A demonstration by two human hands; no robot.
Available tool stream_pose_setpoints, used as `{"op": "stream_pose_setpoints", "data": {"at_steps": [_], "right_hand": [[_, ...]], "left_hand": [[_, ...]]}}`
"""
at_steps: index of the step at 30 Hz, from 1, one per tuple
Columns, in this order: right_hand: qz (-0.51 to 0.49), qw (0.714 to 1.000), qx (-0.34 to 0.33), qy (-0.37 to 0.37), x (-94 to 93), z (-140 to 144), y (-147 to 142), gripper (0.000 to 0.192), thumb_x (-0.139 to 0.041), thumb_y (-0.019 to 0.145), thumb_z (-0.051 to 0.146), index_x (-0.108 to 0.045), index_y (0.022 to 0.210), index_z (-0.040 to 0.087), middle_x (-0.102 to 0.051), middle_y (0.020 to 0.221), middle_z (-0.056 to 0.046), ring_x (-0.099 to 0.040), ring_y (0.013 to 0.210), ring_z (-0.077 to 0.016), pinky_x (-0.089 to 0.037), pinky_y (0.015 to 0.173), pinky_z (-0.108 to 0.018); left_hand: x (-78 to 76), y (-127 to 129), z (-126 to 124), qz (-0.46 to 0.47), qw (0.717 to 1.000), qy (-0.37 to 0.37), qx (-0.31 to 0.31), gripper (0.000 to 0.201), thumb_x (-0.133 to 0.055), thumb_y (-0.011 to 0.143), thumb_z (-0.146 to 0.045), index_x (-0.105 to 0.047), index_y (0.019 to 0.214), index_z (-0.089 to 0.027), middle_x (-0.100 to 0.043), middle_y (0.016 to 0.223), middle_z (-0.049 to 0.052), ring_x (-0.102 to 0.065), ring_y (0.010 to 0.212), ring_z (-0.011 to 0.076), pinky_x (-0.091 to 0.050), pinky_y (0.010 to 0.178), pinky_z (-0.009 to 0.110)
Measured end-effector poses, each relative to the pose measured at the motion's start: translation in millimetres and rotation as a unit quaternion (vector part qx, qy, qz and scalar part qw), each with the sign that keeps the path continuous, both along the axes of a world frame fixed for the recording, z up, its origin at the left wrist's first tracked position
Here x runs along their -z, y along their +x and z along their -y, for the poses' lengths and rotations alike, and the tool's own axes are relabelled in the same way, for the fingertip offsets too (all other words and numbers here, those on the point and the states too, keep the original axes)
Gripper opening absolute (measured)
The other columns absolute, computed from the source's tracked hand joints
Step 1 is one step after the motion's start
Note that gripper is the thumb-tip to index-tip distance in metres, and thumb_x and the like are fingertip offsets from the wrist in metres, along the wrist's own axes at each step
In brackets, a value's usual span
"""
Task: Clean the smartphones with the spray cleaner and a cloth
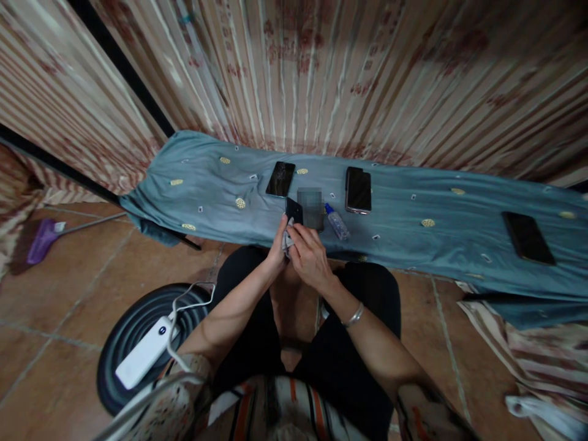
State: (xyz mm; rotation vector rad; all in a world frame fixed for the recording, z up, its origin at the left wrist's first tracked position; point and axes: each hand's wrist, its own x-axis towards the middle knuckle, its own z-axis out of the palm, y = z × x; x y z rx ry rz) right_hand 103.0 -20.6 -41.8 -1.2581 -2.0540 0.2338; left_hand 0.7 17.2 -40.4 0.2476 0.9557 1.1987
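Observation:
My left hand grips a dark phone by its lower end, just above my knees. My right hand presses a small grey cloth against the phone's lower part. Both hands meet at the near edge of a blue-grey cloth spread on the floor. A small clear spray bottle lies on that cloth just right of my hands, beside a blurred grey square.
Three more dark phones lie on the blue-grey cloth: one behind my hands, one to the right, one far right. A white power bank with a cable rests on a round dark stool at lower left. A purple broom lies far left.

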Motion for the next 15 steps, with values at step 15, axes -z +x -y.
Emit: {"op": "stream_pose_setpoints", "data": {"at_steps": [15], "right_hand": [[-0.030,0.998,0.051,-0.003,5.6,-36.6,-3.9,0.051,-0.038,0.096,0.014,-0.057,0.143,0.011,-0.060,0.144,-0.017,-0.054,0.132,-0.0287,-0.041,0.117,-0.050]], "left_hand": [[-2.6,11.7,-1.7,0.004,0.999,0.037,-0.029,0.035,-0.048,0.101,-0.027,-0.068,0.127,-0.016,-0.074,0.124,0.008,-0.065,0.124,0.0156,-0.049,0.109,0.025]]}}
